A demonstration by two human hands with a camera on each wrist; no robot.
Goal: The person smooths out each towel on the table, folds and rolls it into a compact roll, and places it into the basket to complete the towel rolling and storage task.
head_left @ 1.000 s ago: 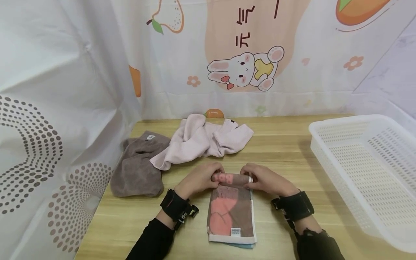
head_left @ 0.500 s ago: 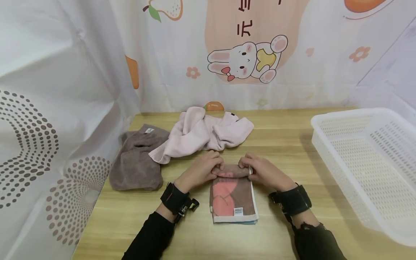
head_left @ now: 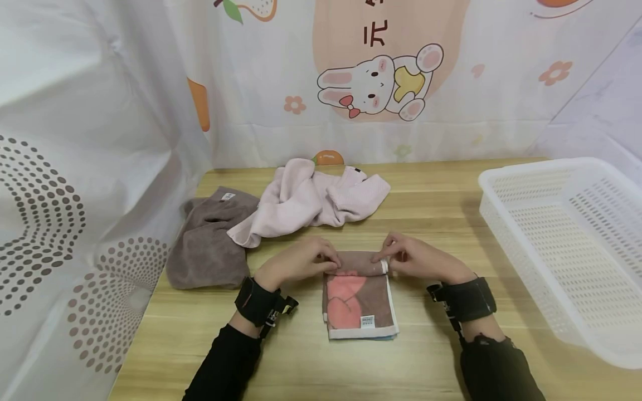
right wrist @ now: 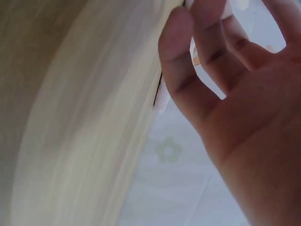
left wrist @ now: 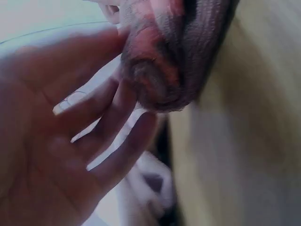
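Note:
A small brown towel with coral-pink patches and a white edge (head_left: 364,301) lies on the table, its far end turned into a roll (head_left: 357,263). My left hand (head_left: 301,260) touches the left end of this roll with its fingertips. In the left wrist view, the left hand (left wrist: 70,127) has fairly straight, spread fingers against the coiled roll (left wrist: 157,80). At the roll's right end, my right hand (head_left: 423,259) touches the top with a fingertip. In the right wrist view, the right hand (right wrist: 254,108) has loosely bent fingers, and the towel is out of sight.
Beyond the hands lie a crumpled pale pink towel (head_left: 301,203) and a folded grey-brown towel (head_left: 213,245). A white plastic basket (head_left: 516,228) stands at the right of the wooden table (head_left: 431,211). A printed curtain (head_left: 261,100) hangs along the back.
The roll has moved down over the flat part, so less of that part shows. Both hands have loosened from gripping the roll's ends. The head view has tilted down.

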